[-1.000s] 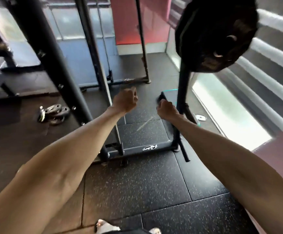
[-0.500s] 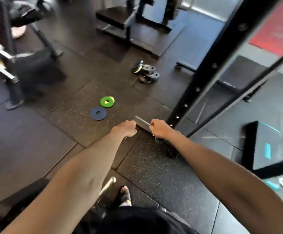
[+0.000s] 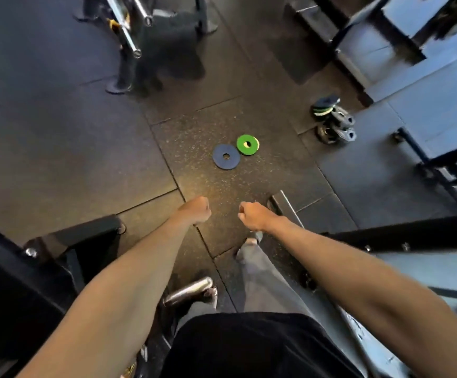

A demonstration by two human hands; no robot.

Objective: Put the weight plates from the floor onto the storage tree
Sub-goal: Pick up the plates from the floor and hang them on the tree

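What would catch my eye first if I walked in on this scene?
The bright green plate and the blue plate beside it stand out most, lying flat on the dark floor in the middle of the view. Nearer the camera, the left hand and the right hand are curled into fists and hold nothing. Off to the right, a small pile of plates sits on the floor.

On my feed I see two bare forearms, the left entering from 7 o'clock and the right from 4, each ending in a bare hand: left hand, right hand. A black top fills 6 o'clock. Above it, toward 12, runs a grey trouser leg, its footwear too blurred to identify.
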